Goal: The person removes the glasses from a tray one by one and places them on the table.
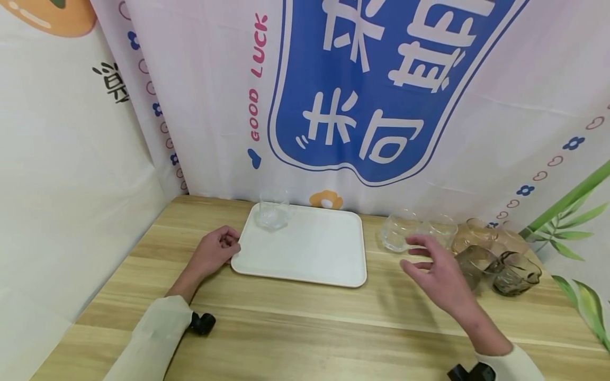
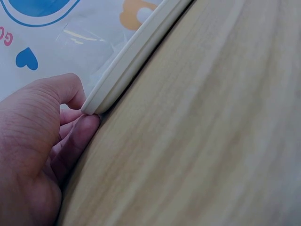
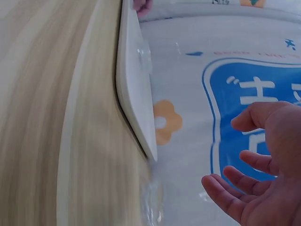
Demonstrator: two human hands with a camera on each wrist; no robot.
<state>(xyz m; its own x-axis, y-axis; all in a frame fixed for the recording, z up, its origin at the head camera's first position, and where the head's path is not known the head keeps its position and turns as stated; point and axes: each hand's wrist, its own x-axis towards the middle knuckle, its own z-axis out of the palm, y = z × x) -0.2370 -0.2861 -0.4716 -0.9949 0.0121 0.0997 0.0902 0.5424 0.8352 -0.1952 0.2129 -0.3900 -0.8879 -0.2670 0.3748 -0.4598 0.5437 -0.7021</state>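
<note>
At the left end of a white rectangular tray (image 1: 305, 254), my left hand (image 1: 216, 251) pinches the rim. In the left wrist view its thumb and index finger meet at the tray's edge (image 2: 123, 70). A clear glass (image 1: 272, 216) stands upright on the tray's back left part. My right hand (image 1: 436, 272) is raised above the table, its fingers spread and slightly bent around nothing. Just beyond its fingertips stands a clear glass (image 1: 394, 235), apart from them. Another clear glass (image 1: 443, 225) is partly hidden behind the hand.
Amber glasses (image 1: 476, 235) and smoky grey glasses (image 1: 517, 278) crowd the table's right end, overlapping in view. A printed cloth (image 1: 214, 132) hangs along the back edge of the wooden table (image 1: 286, 328). A white cloth (image 1: 71, 185) borders the left side.
</note>
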